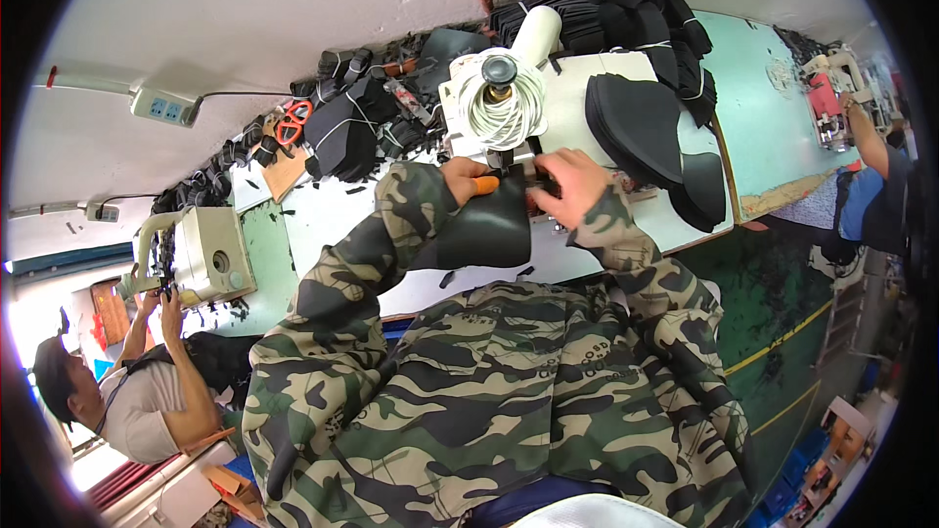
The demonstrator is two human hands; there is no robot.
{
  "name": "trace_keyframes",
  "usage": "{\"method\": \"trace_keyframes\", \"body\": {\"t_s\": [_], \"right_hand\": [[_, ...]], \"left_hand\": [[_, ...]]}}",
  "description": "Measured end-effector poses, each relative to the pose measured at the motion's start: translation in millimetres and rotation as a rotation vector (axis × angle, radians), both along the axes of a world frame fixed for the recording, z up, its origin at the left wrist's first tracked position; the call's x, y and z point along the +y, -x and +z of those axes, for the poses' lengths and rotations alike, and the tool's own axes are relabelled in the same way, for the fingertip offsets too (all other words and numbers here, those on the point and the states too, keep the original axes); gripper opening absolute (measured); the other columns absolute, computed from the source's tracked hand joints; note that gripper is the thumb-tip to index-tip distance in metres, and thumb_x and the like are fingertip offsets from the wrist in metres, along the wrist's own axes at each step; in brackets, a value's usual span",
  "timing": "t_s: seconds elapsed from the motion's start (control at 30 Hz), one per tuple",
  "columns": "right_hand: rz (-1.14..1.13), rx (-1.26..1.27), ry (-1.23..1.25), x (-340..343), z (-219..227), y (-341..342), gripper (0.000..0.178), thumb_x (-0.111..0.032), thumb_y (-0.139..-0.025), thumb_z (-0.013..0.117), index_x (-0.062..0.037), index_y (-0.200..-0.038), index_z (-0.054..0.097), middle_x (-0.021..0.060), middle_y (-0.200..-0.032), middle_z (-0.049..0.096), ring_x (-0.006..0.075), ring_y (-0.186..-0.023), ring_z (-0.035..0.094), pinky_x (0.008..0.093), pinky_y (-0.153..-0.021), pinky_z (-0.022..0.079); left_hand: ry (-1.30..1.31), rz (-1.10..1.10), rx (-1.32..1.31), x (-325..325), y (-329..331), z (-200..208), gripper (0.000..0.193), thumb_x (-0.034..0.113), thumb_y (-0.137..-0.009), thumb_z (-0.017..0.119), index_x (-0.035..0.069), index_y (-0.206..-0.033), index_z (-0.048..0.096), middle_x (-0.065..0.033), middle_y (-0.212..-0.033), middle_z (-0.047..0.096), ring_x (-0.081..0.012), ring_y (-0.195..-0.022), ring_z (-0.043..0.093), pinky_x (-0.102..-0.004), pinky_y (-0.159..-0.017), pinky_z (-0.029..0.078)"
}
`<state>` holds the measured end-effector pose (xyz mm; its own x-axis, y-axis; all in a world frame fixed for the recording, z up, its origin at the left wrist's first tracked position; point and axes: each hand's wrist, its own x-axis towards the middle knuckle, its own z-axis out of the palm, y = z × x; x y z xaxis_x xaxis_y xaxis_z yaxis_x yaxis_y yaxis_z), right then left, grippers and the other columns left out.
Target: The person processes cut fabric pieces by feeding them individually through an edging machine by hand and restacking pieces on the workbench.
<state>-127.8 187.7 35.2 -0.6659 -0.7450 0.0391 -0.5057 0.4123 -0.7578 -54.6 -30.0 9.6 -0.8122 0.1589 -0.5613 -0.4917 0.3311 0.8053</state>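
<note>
My left hand (462, 181) is closed on a shiny black leather-like piece (481, 233), which hangs toward me over the white tabletop. An orange finger cover (486, 185) sits on one of its fingers. My right hand (575, 186) is at the piece's right edge, thumb and forefinger apart beside the machine's working end; I see nothing between them. Right above both hands stands a cream tabletop machine (537, 34), with a coil of white cord (502, 112) around its black knob. The exact spot where the piece meets the machine is hidden.
Curved black panels (631, 127) lie stacked right of the machine. Tied black bundles (347, 127) and orange-handled scissors (293, 123) lie to the left. More black stacks (606, 10) lean by the wall. Co-workers at left (152, 401) and right (866, 176) use other machines.
</note>
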Motion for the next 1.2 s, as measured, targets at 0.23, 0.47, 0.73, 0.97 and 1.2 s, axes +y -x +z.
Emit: {"method": "trace_keyframes", "body": {"t_s": [0.23,0.47,0.73,0.97,1.2], "right_hand": [[0.072,0.251,-0.369,-19,3,5,0.027,-0.023,-0.072,0.064,-0.0043,-0.091,0.058,0.0132,-0.077,0.06,0.03,-0.077,0.058,0.0397,-0.068,0.045],[-0.067,-0.246,-0.077,28,2,-7,0.023,-0.018,-0.072,0.065,0.0001,-0.083,0.059,0.0094,-0.06,0.055,0.0182,-0.052,0.052,0.0289,-0.053,0.042],[-0.488,0.513,0.328,67,81,27,0.012,-0.002,-0.074,0.06,-0.0036,-0.085,0.063,0.0095,-0.082,0.058,0.0234,-0.071,0.057,0.0297,-0.062,0.044],[-0.331,0.539,0.037,64,26,27,0.018,-0.009,-0.068,0.065,-0.005,-0.085,0.062,0.0088,-0.083,0.057,0.0277,-0.078,0.053,0.0355,-0.068,0.044],[-0.046,-0.231,0.192,26,4,-36,0.018,-0.009,-0.074,0.064,0.0009,-0.089,0.061,0.0099,-0.075,0.06,0.0168,-0.068,0.061,0.0265,-0.062,0.047]], "left_hand": [[-0.079,0.183,-0.065,10,-1,7,0.024,0.02,-0.086,0.053,-0.001,-0.096,0.062,-0.0048,-0.069,0.061,-0.0116,-0.054,0.054,-0.0258,-0.049,0.043],[-0.157,0.146,-0.407,-2,14,13,0.021,0.02,-0.089,0.046,0.001,-0.088,0.056,-0.0075,-0.051,0.056,-0.0149,-0.034,0.051,-0.0259,-0.03,0.04],[1.202,-0.155,0.06,-42,-17,-15,0.031,0.034,-0.088,0.044,0.007,-0.099,0.053,-0.0151,-0.069,0.062,-0.0302,-0.068,0.063,-0.0415,-0.062,0.049],[0.968,-0.401,-0.299,-26,-65,-39,0.042,0.038,-0.08,0.059,0.007,-0.108,0.05,-0.021,-0.098,0.059,-0.0334,-0.098,0.056,-0.0438,-0.081,0.044],[0.851,-0.6,-0.354,-42,-54,-44,0.044,0.04,-0.071,0.066,0.003,-0.095,0.059,-0.0161,-0.097,0.061,-0.0335,-0.096,0.056,-0.0417,-0.079,0.045]]}}
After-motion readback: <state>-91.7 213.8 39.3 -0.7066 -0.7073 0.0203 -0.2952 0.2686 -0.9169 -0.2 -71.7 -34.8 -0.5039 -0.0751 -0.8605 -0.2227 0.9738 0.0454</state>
